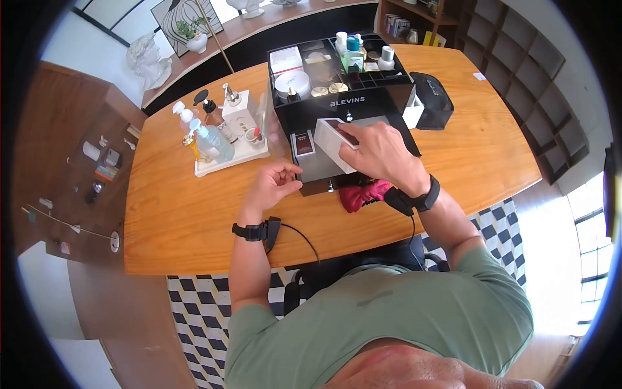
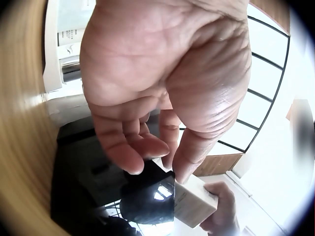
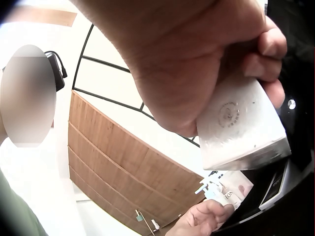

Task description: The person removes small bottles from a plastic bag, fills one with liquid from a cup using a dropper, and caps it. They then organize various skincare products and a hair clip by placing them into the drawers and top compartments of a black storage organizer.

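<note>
My right hand (image 1: 382, 154) grips a white box (image 1: 330, 144) with a dark top panel, tilted over the pulled-out drawer (image 1: 317, 170) of a black organizer (image 1: 382, 100). In the right wrist view a faint round stamp marks one face of that box (image 3: 243, 128). Beside it in the drawer, at the left, lies a smaller white box with a dark red panel (image 1: 304, 144). My left hand (image 1: 270, 185) is at the drawer's front left corner, fingers loosely bent and holding nothing. In the left wrist view its thumb and fingertips (image 2: 133, 163) come right to the drawer's black edge.
Left of the organizer, a white tray (image 1: 227, 162) bears several pump bottles and a white tissue box (image 1: 241, 115). Bottles and jars fill the organizer's top. A dark case (image 1: 433, 102) stands to its right. A crimson cloth item (image 1: 363, 194) lies below the drawer front on the wooden table (image 1: 188, 220).
</note>
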Action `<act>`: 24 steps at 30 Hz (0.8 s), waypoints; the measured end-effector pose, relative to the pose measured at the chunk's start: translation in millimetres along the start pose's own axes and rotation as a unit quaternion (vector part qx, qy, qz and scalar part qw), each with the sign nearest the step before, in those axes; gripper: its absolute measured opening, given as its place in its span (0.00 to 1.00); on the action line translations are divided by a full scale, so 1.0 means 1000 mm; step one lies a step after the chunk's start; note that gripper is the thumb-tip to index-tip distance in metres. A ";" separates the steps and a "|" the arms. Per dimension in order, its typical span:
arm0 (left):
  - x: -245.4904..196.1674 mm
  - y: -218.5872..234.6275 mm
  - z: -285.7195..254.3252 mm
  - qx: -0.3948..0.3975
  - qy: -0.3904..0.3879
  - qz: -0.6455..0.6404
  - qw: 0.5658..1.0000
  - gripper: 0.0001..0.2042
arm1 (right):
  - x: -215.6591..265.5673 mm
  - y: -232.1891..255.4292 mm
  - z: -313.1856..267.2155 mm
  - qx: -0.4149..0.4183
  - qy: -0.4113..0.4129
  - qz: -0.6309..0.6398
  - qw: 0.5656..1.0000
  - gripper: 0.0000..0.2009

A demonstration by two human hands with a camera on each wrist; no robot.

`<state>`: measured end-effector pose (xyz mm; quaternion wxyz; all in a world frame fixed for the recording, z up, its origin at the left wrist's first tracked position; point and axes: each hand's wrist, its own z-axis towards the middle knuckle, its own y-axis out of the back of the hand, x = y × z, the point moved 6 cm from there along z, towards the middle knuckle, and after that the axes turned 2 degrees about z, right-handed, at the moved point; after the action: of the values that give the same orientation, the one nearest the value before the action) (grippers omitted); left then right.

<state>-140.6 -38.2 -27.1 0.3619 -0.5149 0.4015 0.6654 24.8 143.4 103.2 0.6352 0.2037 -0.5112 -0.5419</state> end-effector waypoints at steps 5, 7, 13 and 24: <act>0.007 0.003 -0.001 -0.007 0.034 0.083 0.996 0.07 | -0.002 -0.022 0.012 0.031 0.007 -0.054 0.998 0.20; 0.009 0.002 -0.001 -0.006 0.039 0.077 0.996 0.06 | -0.003 -0.034 0.018 0.077 -0.008 -0.066 0.995 0.20; 0.014 0.002 0.000 0.018 0.026 0.070 0.997 0.04 | -0.008 -0.064 0.034 0.110 -0.007 -0.143 0.984 0.17; 0.014 0.001 0.001 0.038 0.016 0.074 0.996 0.04 | -0.006 -0.085 0.042 0.163 0.016 -0.193 0.967 0.32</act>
<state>-144.3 -36.9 -40.5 0.3244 -0.4798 0.4695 0.6664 -52.0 132.9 47.7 0.4849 0.4080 -0.5334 -0.5603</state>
